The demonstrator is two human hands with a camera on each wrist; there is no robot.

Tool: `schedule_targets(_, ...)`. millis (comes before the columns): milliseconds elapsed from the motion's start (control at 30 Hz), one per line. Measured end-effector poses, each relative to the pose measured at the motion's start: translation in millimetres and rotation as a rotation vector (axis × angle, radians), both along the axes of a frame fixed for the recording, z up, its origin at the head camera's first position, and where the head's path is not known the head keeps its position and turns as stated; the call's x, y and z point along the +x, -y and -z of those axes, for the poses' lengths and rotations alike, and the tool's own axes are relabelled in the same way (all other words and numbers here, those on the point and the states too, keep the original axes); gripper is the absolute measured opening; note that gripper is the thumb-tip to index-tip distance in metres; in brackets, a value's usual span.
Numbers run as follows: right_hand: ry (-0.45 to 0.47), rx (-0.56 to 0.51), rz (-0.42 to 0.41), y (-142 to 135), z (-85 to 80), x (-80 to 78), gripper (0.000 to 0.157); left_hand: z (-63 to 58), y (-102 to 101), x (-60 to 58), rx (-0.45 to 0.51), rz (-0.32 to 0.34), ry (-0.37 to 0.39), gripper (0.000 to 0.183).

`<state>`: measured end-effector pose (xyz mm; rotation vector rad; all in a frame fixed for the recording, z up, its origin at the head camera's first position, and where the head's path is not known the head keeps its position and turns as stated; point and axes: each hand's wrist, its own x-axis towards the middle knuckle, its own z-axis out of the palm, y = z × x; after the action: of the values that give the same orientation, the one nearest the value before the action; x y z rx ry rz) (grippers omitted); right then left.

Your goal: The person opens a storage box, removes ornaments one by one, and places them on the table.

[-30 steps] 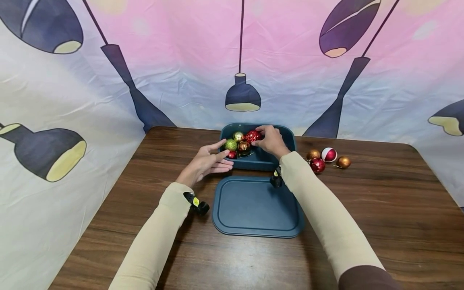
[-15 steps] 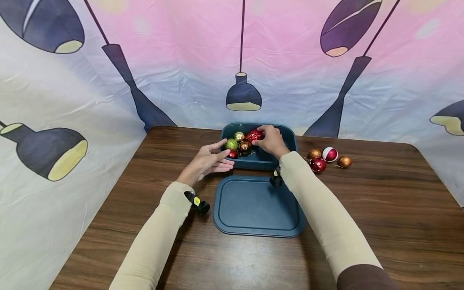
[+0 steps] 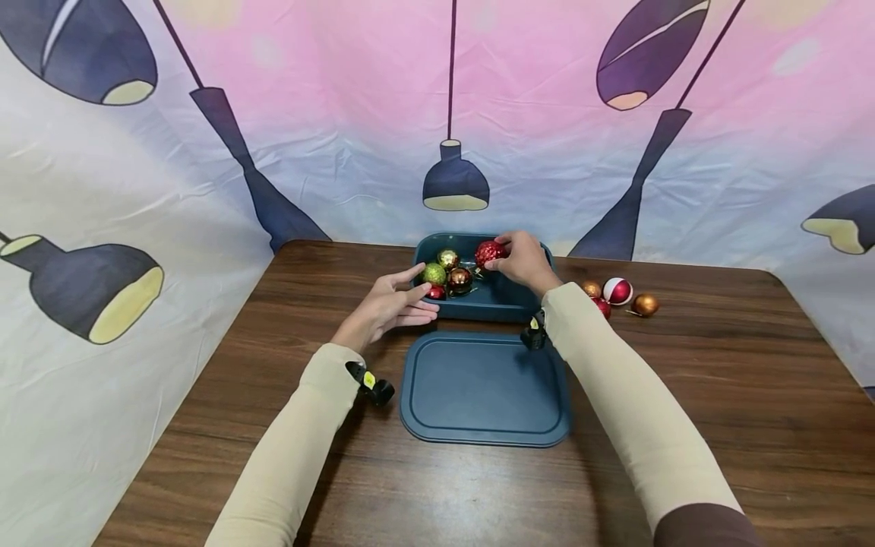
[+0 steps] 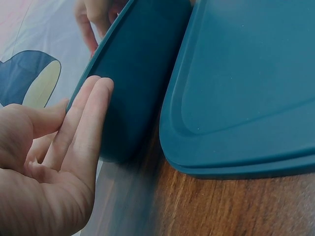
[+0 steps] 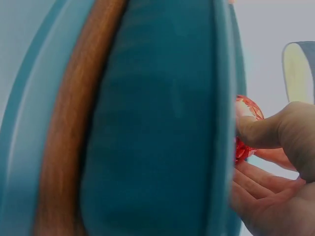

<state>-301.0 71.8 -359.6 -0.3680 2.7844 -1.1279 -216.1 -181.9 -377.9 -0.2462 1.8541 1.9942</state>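
Observation:
In the head view a dark teal container [image 3: 478,312] holds several baubles. My right hand [image 3: 525,263] pinches a large red textured bauble [image 3: 488,253] between thumb and fingers, above the container's floor; in the right wrist view that bauble [image 5: 252,109] shows past the rim. To its left in the container are a shiny gold bauble [image 3: 448,259], a green glitter one [image 3: 433,273], a bronze one [image 3: 459,280] and a small red one [image 3: 436,292]. My left hand [image 3: 388,304] rests at the left front corner, its straight fingers against the outer wall [image 4: 133,83].
A flat teal lid [image 3: 485,389] lies on the wooden table [image 3: 328,456] in front of the container. On the right are two gold baubles, one [image 3: 645,305] apart, a red-and-white bauble [image 3: 618,291] and a red one partly behind my sleeve. A printed cloth hangs behind.
My right hand has moved right with the large red bauble, away from the other baubles in the container. The left hand has stayed in place.

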Motion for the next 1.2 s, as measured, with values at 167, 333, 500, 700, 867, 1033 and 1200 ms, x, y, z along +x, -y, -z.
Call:
schedule_targets(167,-0.012,-0.003,-0.015,-11,-11.1,2.9,0.056,1.2,0,-0.9,-0.002,0.003,-0.004,0.064)
schedule_targets(333,-0.016,-0.014,-0.019,-25,-18.5,8.2,0.056,1.6,0,-1.2,0.003,0.000,-0.006,0.065)
schedule_targets(500,-0.028,-0.013,-0.021,-36,-23.5,15.2,0.055,1.3,1,0.4,0.007,-0.006,-0.007,0.065)
schedule_targets(700,-0.047,-0.020,-0.014,-49,-30.8,24.2,0.055,2.1,3,1.2,-0.001,-0.009,-0.010,0.064)
schedule_targets(867,-0.057,-0.019,0.005,-65,-34.7,32.3,0.055,2.2,2,0.8,-0.001,0.003,-0.013,0.064)
schedule_targets(1033,-0.073,-0.019,0.017,-83,-38.5,41.4,0.055,1.4,0,0.7,-0.002,0.001,-0.010,0.063)
schedule_targets(1200,-0.097,0.006,-0.005,-100,-41.7,49.1,0.053,1.6,1,0.3,0.004,-0.002,-0.005,0.063)
